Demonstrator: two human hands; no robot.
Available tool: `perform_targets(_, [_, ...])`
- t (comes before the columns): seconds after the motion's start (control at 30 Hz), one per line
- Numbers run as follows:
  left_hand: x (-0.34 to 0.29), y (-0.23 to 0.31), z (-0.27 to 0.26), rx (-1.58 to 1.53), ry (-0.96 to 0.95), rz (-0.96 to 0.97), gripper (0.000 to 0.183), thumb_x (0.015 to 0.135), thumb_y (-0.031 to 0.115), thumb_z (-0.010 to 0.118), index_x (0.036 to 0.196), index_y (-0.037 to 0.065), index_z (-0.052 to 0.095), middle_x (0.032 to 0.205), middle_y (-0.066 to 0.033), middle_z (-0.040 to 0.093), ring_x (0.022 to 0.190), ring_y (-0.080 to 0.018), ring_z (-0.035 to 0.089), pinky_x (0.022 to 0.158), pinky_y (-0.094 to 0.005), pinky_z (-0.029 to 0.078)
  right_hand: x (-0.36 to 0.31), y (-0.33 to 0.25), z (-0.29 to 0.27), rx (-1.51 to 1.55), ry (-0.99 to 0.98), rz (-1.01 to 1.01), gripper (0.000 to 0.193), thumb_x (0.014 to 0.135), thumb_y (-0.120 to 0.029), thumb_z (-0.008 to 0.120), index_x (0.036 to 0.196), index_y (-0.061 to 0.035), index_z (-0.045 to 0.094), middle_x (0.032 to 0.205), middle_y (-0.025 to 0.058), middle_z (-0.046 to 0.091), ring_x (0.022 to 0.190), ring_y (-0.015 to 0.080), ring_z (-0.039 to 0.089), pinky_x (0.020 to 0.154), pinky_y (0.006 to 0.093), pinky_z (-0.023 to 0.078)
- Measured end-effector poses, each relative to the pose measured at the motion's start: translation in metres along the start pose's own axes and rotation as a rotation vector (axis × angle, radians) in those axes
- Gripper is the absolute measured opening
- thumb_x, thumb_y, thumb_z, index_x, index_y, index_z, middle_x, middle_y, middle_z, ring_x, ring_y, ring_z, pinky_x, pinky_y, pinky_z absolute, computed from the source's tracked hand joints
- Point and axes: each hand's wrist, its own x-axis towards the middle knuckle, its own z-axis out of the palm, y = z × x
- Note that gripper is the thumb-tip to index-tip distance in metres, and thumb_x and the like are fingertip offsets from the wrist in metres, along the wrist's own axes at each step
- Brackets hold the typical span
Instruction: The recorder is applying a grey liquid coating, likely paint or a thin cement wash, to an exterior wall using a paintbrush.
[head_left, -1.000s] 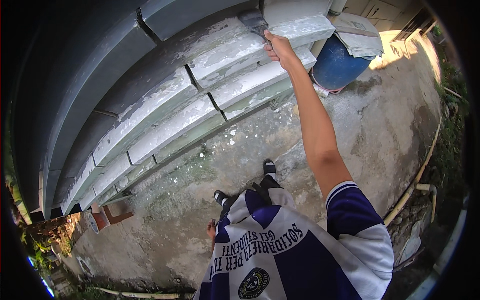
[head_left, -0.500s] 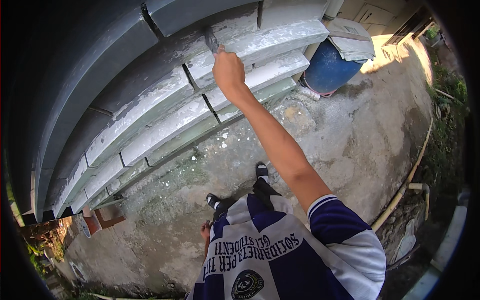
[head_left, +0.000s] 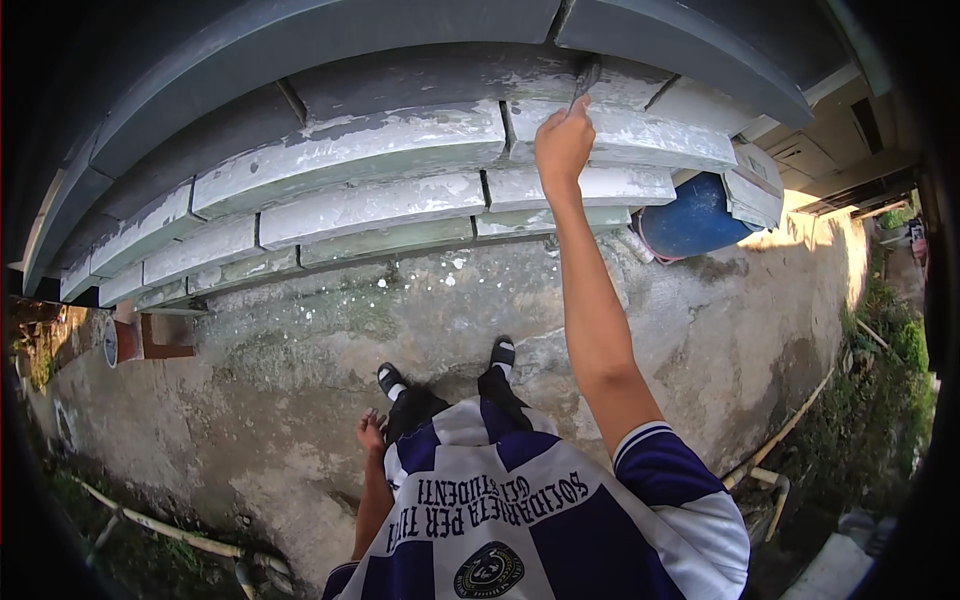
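Note:
My right hand (head_left: 564,148) reaches far forward, closed around a flat grey tool (head_left: 586,82) with a widening end. Whether it is a scraper or a brush I cannot make out. The tool's end lies against the dark, recessed band of a stepped block wall (head_left: 400,140). Patchy white and grey coating covers the wall's ledges, and dark gaps split its blocks. Low by my left side, my left hand (head_left: 371,432) hangs free, fingers loosely apart and holding nothing.
A blue barrel (head_left: 690,218) with flat sheets (head_left: 755,185) on top stands at the wall's right end. White specks dot the concrete floor (head_left: 300,400). A bucket (head_left: 122,340) stands at the far left. Pipes (head_left: 768,478) run along the right edge.
My view has turned, so the wall now runs more level across it. My right hand and the tool appear farther right, still at the recessed band. More of my left hand shows.

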Motion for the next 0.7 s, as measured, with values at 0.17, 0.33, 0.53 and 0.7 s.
perform_targets(0.17, [0.028, -0.005, -0.037, -0.055, -0.017, 0.012, 0.024, 0.086, 0.017, 0.055, 0.109, 0.010, 0.054, 0.108, -0.0036, 0.061, 0.091, -0.0253, 0.062, 0.064, -0.0318, 0.047, -0.074, -0.057, 0.025, 0.241, -0.197, -0.170, 0.036, 0.085, -0.012, 0.050, 0.113, 0.0107, 0.051, 0.077, 0.0277, 0.059, 0.074, 0.0408, 0.059, 0.066, 0.0421, 0.045])
perform_targets(0.33, [0.048, 0.006, -0.048, -0.033, -0.039, 0.058, 0.024, 0.085, 0.017, 0.055, 0.108, 0.010, 0.055, 0.107, -0.0050, 0.061, 0.087, -0.0258, 0.063, 0.065, -0.0352, 0.048, -0.059, -0.055, 0.010, 0.686, -0.164, 0.134, 0.030, 0.091, -0.023, 0.050, 0.101, 0.0045, 0.058, 0.061, 0.0082, 0.054, 0.052, 0.0158, 0.051, 0.046, 0.0259, 0.037])
perform_targets(0.53, [0.083, 0.008, -0.088, -0.121, -0.024, 0.161, 0.014, 0.082, 0.000, 0.052, 0.096, -0.001, 0.057, 0.096, -0.0081, 0.059, 0.090, -0.0231, 0.060, 0.073, -0.0405, 0.056, -0.010, -0.047, -0.010, 1.203, 0.061, 0.538, 0.026, 0.093, -0.026, 0.046, 0.089, -0.0021, 0.054, 0.055, -0.0017, 0.035, 0.043, 0.0059, 0.028, 0.038, 0.0192, 0.019])
perform_targets(0.7, [0.100, 0.020, -0.116, 0.037, -0.039, 0.178, 0.021, 0.079, 0.000, 0.058, 0.100, -0.003, 0.059, 0.096, -0.0109, 0.062, 0.087, -0.0212, 0.061, 0.078, -0.0383, 0.052, -0.032, -0.059, 0.029, 1.257, -0.339, 0.555, 0.026, 0.093, -0.029, 0.047, 0.081, -0.0064, 0.050, 0.054, -0.0014, 0.037, 0.043, 0.0058, 0.029, 0.038, 0.0213, 0.021])
